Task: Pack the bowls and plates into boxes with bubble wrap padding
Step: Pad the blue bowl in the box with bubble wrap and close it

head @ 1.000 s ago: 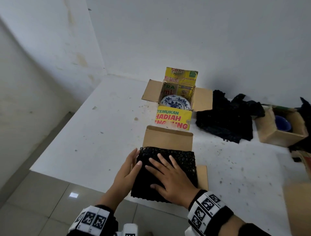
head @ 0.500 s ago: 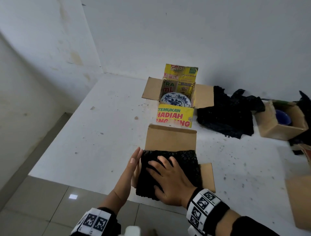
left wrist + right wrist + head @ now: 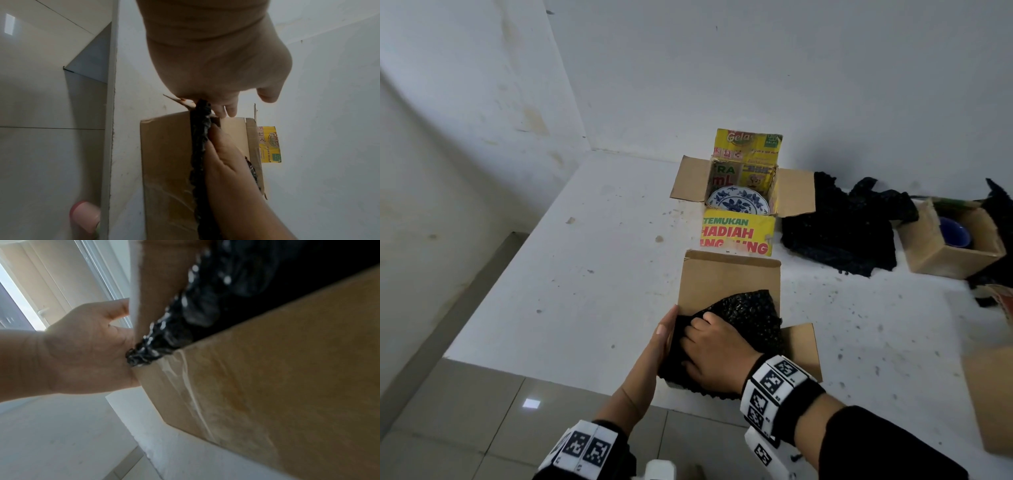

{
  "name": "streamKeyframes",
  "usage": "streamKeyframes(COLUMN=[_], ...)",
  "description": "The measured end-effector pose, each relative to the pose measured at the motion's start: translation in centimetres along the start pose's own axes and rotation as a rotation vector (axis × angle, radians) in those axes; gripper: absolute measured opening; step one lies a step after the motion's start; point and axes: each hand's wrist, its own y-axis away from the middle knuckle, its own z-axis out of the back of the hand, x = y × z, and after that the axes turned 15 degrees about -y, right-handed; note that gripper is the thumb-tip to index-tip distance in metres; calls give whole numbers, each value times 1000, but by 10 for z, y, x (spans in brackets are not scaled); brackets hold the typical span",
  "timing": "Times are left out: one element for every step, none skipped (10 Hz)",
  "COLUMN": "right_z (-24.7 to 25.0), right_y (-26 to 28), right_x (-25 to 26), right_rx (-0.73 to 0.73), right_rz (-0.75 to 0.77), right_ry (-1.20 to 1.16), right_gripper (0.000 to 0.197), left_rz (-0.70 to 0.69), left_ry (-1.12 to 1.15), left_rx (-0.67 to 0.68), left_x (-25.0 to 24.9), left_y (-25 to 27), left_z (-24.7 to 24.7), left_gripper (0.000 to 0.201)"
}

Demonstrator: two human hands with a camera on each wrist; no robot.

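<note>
A brown cardboard box (image 3: 729, 277) stands at the near edge of the white table, with a sheet of black bubble wrap (image 3: 750, 318) lying in its mouth. My left hand (image 3: 661, 335) lies flat against the box's left flap and holds it upright, as the right wrist view shows (image 3: 82, 350). My right hand (image 3: 709, 349) presses the wrap's left part down inside the box, fingers pointing downward. In the left wrist view the wrap's edge (image 3: 200, 146) stands between the flap and my right hand (image 3: 230, 162). The box's contents are hidden.
Behind it an open yellow box (image 3: 736, 233) holds a blue-and-white plate (image 3: 738, 204). A heap of black bubble wrap (image 3: 839, 233) lies to its right, then a small box (image 3: 955, 260) with a blue bowl (image 3: 957, 233). Another cardboard box (image 3: 993, 394) sits at the right edge.
My left hand has left the top of the wrap and turned against the box's left side. My right hand's fingers have bent down, pushing the wrap's left part into the box.
</note>
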Motion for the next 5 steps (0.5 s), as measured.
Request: streamKeyframes(right_z=[6, 7, 2, 4, 10], right_y=[7, 21, 26, 20, 13], right_x=[-3, -5, -7, -2, 5], right_rx=[-15, -48, -63, -12, 129], right_rz=[20, 54, 72, 71, 62], right_ry=[-162, -318, -307, -234, -82], right_gripper=[41, 36, 31, 21, 19], left_rz=[-10, -10, -8, 38, -21], left_ry=[23, 31, 27, 47, -63], left_rx=[20, 41, 44, 58, -13], left_x=[3, 4, 7, 9, 23], left_y=[1, 1, -4, -10, -18], left_z=[0, -1, 0, 0, -4], left_gripper=[63, 62, 64, 63, 34])
